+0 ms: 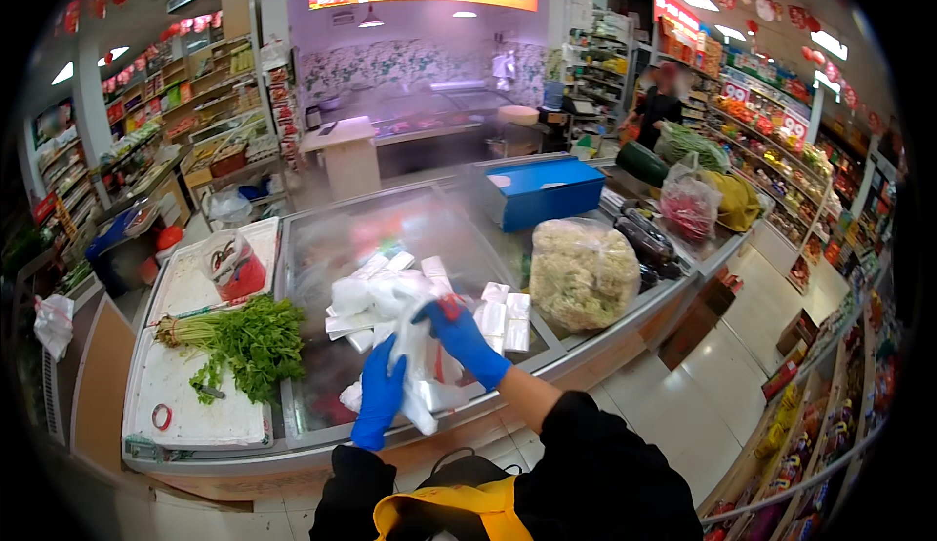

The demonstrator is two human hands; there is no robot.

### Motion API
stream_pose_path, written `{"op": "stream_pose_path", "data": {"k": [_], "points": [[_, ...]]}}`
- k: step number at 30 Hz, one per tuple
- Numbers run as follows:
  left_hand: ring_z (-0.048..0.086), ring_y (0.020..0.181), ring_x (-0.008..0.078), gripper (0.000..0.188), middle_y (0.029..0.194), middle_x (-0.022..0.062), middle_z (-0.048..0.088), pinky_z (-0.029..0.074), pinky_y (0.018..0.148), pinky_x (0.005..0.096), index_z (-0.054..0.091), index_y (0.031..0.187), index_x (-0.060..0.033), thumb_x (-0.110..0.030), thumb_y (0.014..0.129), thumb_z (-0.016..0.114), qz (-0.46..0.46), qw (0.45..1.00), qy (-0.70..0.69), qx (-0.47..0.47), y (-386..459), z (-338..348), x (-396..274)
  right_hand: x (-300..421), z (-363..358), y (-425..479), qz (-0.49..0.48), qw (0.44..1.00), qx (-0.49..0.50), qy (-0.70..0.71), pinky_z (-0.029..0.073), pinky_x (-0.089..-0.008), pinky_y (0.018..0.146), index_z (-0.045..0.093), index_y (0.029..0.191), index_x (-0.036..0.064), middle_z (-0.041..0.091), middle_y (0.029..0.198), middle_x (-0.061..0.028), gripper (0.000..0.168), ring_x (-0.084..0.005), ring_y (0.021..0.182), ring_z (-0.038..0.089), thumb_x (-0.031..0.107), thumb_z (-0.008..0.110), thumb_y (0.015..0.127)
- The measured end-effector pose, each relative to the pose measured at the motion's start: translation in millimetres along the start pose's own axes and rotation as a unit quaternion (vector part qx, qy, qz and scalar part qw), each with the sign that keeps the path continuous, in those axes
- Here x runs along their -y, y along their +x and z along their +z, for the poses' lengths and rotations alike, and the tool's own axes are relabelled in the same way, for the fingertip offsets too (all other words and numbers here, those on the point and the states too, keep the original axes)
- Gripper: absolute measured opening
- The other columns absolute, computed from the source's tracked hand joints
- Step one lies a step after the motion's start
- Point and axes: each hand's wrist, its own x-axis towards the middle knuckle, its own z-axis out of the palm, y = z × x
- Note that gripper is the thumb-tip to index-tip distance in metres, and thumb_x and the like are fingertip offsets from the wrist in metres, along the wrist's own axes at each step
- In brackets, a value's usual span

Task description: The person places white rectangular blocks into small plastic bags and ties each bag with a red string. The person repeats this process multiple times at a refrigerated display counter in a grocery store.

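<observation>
Both my hands wear blue gloves and are over the glass top of a chest freezer (322,255). My right hand (465,339) grips the upper part of a white plastic bag (413,343) that bears red print. My left hand (379,394) is at the bag's lower left side, fingers apart; whether it grips the film is unclear. Folded stacks of white plastic bags (355,321) lie under and behind the held bag. More folded bags (505,317) lie to the right of my right hand.
To the left, leafy celery (252,343), a tape roll (162,416) and a red-and-white bag (238,270) lie on white foam boards (219,424). Bagged cauliflower (584,274), a blue box (545,189) and bagged eggplants (648,237) are at right. A person (659,105) stands farther back.
</observation>
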Motion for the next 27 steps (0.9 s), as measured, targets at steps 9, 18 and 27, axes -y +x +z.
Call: {"op": "stream_pose_path", "data": {"k": [9, 18, 27], "points": [[0.054, 0.095, 0.0238, 0.044, 0.108, 0.0143, 0.055, 0.042, 0.083, 0.0344, 0.048, 0.116, 0.0004, -0.024, 0.081, 0.057, -0.391, 0.770, -0.501, 0.056, -30, 17, 38, 68, 33, 35, 0.044, 0.982, 0.077, 0.167, 0.030, -0.0177, 0.048, 0.059, 0.076, 0.006, 0.042, 0.056, 0.0024, 0.031, -0.0038, 0.051, 0.038, 0.024, 0.040, 0.091], [0.055, 0.093, 0.0219, 0.044, 0.107, 0.0144, 0.055, 0.043, 0.080, 0.0330, 0.047, 0.116, 0.0012, -0.025, 0.081, 0.057, -0.374, 0.723, -0.578, -0.048, -74, 25, 4, 57, 17, 64, 0.094, 0.902, 0.098, 0.409, 0.037, -0.0192, 0.050, 0.058, 0.086, 0.010, 0.051, 0.065, 0.0015, 0.033, -0.0059, 0.053, 0.044, 0.037, 0.040, 0.090], [0.056, 0.091, 0.0202, 0.046, 0.105, 0.0150, 0.056, 0.045, 0.078, 0.0314, 0.047, 0.115, 0.0024, -0.026, 0.081, 0.058, -0.391, 0.829, -0.395, -0.064, -40, -22, 13, -157, -109, 0, 0.265, 0.924, -0.082, 0.263, 0.039, -0.0209, 0.049, 0.058, 0.086, 0.007, 0.052, 0.066, 0.0010, 0.026, -0.0068, 0.056, 0.046, 0.028, 0.044, 0.090]]}}
